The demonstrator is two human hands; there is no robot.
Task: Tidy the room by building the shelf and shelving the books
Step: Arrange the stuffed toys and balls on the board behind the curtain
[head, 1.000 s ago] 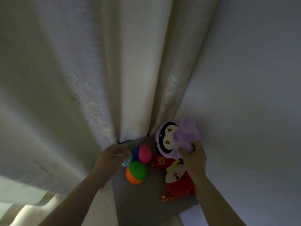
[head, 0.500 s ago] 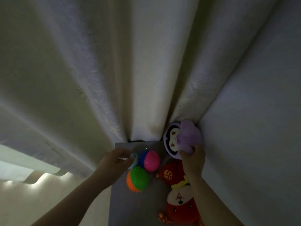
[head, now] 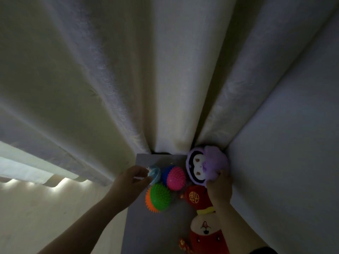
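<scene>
A grey shelf top [head: 146,226] runs up to the curtain in the corner. On it lie a pink-and-blue spiky ball [head: 175,177], a green-and-orange spiky ball [head: 159,197], a red plush doll [head: 203,230] and a purple plush toy [head: 205,165] against the wall. My left hand [head: 130,182] grips a small light-blue round toy [head: 155,174] at the shelf's left edge. My right hand [head: 220,187] grips the purple plush from below. No books are in view.
A pale curtain [head: 128,79] hangs in folds behind the shelf. A white wall [head: 293,143] closes the right side. Light floor [head: 45,208] shows at the lower left, with daylight under the curtain hem.
The purple plush has gone back into the corner against the wall with my right hand on it. My left hand stays on the light-blue toy. The view has tilted down.
</scene>
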